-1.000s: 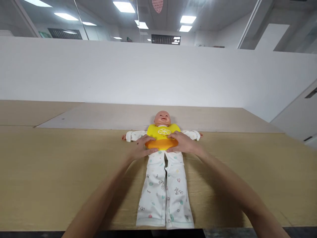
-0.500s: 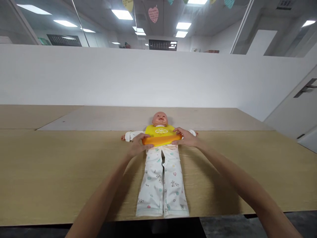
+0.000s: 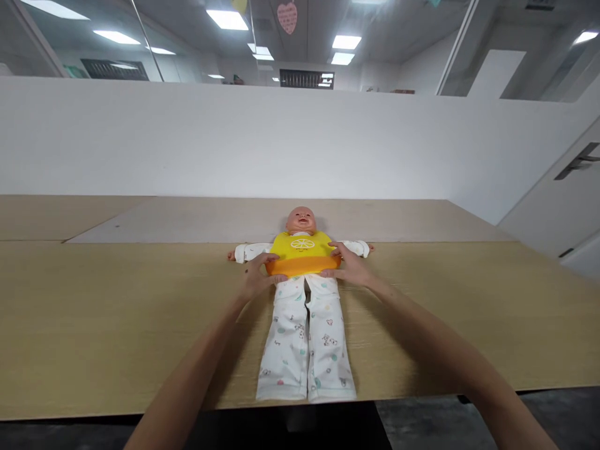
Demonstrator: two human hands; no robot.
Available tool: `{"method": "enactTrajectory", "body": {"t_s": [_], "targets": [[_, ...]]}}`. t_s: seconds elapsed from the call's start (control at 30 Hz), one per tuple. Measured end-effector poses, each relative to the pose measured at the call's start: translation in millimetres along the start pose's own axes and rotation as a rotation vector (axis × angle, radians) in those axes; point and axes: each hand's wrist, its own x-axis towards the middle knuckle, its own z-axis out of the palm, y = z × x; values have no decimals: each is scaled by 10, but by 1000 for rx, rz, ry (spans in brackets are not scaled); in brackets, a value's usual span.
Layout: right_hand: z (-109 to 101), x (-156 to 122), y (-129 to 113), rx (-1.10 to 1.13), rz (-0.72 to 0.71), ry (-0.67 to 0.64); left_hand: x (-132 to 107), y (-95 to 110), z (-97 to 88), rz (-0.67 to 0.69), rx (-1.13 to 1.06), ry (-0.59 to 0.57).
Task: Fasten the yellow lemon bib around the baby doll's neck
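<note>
A baby doll [image 3: 301, 220] lies on its back, face up, arms stretched out sideways. It wears white patterned pants [image 3: 305, 350] and white sleeves. Over its chest lies a yellow bib [image 3: 302, 245] with a citrus-slice print and an orange pocket [image 3: 302, 265] along the bottom. My left hand [image 3: 259, 275] holds the pocket's left end, thumb at the lower edge and fingers at the upper side. On the right end, my right hand [image 3: 351, 265] has a similar grip, its thumb below and fingertips above. Part of each fingertip contact is hard to make out.
The doll rests on a wood-coloured table [image 3: 140, 312], its pant legs reaching close to the front edge. A paler board [image 3: 210, 219] runs along the back against a white wall [image 3: 234, 137]. At the far right is a door with a handle [image 3: 576, 160].
The bib now lies flatter and wider on the doll's chest, and its orange pocket has come down level. Both hands stay at the pocket's ends. The view has tilted slightly downward.
</note>
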Motion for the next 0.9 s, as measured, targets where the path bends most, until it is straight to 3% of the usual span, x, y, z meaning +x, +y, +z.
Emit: {"method": "enactTrajectory", "body": {"t_s": [0.17, 0.33, 0.4, 0.5, 0.6, 0.7, 0.83, 0.87, 0.9], "targets": [[-20, 59, 69, 36, -34, 29, 58, 27, -67, 5, -15, 9], [-167, 104, 55, 36, -127, -36, 177, 139, -206, 45, 39, -96], [-208, 98, 83, 51, -148, -24, 173, 167, -233, 39, 23, -65], [-232, 69, 201, 43, -144, 128, 37, 234, -248, -87, -37, 57], [-270, -14, 247, -29, -125, 331, -262, 405, -249, -203, -23, 108], [-341, -237, -55, -95, -291, 307, -628, 649, -213, -171, -15, 98], [-356, -818, -875, -184, -821, 0, -1006, 830, -81, -96, 42, 126], [-337, -991, -1049, -237, -869, -58, -1067, 832, -47, -74, 51, 126], [-313, -1160, -1180, -241, -797, -22, -1116, 820, -18, -61, 60, 130]]}}
